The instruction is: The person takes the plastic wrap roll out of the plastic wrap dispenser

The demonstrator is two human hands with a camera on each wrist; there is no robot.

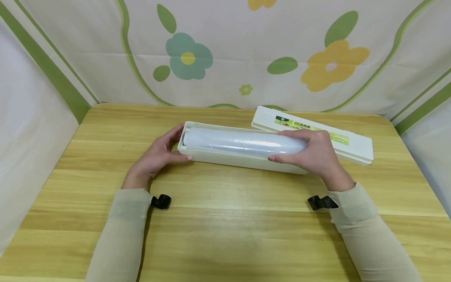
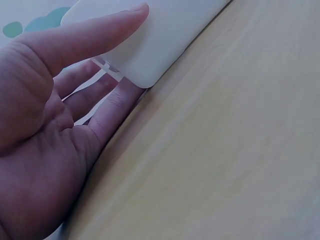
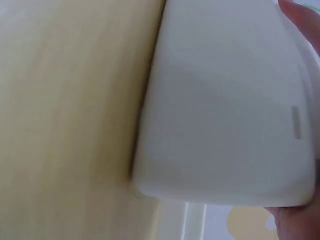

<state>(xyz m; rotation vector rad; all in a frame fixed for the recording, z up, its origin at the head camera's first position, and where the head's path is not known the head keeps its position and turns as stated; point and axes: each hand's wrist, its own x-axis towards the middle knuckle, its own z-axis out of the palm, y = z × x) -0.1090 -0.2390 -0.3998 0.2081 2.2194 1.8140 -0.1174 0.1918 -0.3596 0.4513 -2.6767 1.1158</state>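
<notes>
A long white cling film box (image 1: 243, 162) lies lidless on the wooden table, with a shiny roll of cling film (image 1: 243, 141) inside it. At the box's left end, my left hand (image 1: 160, 150) grips it, thumb on the front face and fingers behind. In the left wrist view, the thumb (image 2: 100, 32) presses on the white plastic, and some fingers reach behind the corner. My right hand (image 1: 313, 152) spans the right end, thumb at the front rim and fingers over the far side. It covers that end of the roll.
The box's white lid (image 1: 356, 147), with a green and yellow label (image 1: 310, 127), lies behind and right of my right hand. The wooden table (image 1: 229, 235) extends toward me. A flower-printed cloth (image 1: 229, 51) hangs along its back edge.
</notes>
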